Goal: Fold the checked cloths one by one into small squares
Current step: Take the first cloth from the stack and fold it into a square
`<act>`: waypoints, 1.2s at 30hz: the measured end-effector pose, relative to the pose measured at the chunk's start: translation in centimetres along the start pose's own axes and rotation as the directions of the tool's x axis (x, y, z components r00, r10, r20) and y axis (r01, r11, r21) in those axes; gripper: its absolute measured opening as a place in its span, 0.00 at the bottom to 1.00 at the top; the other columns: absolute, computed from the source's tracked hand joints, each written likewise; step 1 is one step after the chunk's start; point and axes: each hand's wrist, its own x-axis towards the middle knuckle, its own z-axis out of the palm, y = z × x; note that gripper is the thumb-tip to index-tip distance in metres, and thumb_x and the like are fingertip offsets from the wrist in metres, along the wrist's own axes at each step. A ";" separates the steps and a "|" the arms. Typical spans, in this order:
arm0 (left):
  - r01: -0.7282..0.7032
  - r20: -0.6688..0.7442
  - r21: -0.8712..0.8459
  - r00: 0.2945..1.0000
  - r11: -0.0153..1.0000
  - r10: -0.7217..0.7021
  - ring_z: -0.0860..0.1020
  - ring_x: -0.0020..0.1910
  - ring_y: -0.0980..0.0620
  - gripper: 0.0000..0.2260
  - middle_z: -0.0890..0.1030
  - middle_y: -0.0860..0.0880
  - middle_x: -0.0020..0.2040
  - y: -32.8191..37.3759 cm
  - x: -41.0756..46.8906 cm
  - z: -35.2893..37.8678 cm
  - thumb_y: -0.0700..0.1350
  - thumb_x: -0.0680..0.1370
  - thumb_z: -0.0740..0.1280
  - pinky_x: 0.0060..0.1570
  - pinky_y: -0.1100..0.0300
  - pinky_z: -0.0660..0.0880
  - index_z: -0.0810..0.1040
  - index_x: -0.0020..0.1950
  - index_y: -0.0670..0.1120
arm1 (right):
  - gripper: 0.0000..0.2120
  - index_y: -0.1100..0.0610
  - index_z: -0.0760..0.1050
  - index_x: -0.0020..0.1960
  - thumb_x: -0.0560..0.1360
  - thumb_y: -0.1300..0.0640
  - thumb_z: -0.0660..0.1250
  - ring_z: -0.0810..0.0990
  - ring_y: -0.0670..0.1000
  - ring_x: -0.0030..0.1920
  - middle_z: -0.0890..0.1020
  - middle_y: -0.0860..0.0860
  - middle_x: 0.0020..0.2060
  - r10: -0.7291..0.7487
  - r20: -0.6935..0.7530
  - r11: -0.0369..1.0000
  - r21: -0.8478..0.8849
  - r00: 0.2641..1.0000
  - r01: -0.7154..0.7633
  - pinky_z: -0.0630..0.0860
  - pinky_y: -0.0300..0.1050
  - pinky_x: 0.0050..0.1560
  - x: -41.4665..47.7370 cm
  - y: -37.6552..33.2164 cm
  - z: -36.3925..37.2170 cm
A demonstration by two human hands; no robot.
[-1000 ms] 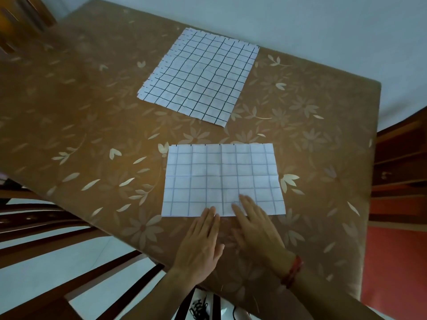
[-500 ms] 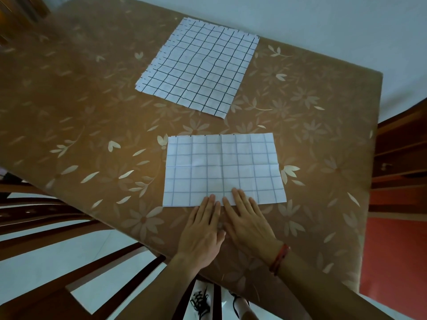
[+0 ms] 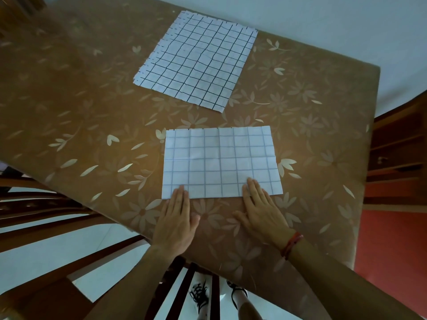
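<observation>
Left hand (image 3: 175,218) and right hand (image 3: 261,213) slid apart along folded cloth (image 3: 219,158).

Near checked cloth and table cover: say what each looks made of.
Near checked cloth: thin, matte white material with a faint grid. The task calls it cloth, though its sharp, flat creases look almost papery. Table cover: brown flower-printed sheet, probably vinyl or oilcloth, judging by its soft sheen and the smooth way it wraps over the table edge.
</observation>
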 end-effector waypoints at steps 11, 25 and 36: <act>0.137 -0.015 0.029 0.991 0.990 -0.137 0.60 0.76 0.43 0.35 0.58 0.40 0.77 -1.6 -1.6 -0.7 0.61 0.78 0.46 0.71 0.47 0.62 0.57 0.76 0.37 | 0.42 0.63 0.41 0.78 0.76 0.34 0.37 0.40 0.57 0.78 0.42 0.59 0.78 0.250 0.036 0.967 0.036 0.968 -0.251 0.41 0.52 0.75 -2.7 4.6 -0.1; -0.029 -0.009 -0.093 1.000 0.995 0.028 0.46 0.78 0.42 0.27 0.46 0.42 0.79 4.1 1.5 -3.0 0.55 0.83 0.52 0.75 0.48 0.50 0.51 0.79 0.45 | 0.31 0.58 0.59 0.75 0.78 0.42 0.58 0.69 0.58 0.67 0.67 0.54 0.71 0.357 -0.032 0.882 0.340 0.934 -0.325 0.71 0.57 0.64 -1.2 4.4 -3.8; -0.114 0.064 -0.057 0.991 0.992 0.118 0.46 0.78 0.45 0.27 0.47 0.45 0.80 7.7 3.8 -2.6 0.56 0.83 0.52 0.75 0.49 0.50 0.51 0.79 0.47 | 0.17 0.51 0.78 0.62 0.75 0.52 0.64 0.78 0.51 0.52 0.82 0.48 0.50 0.601 0.150 0.434 0.764 0.785 -0.477 0.71 0.39 0.48 1.4 6.5 -6.3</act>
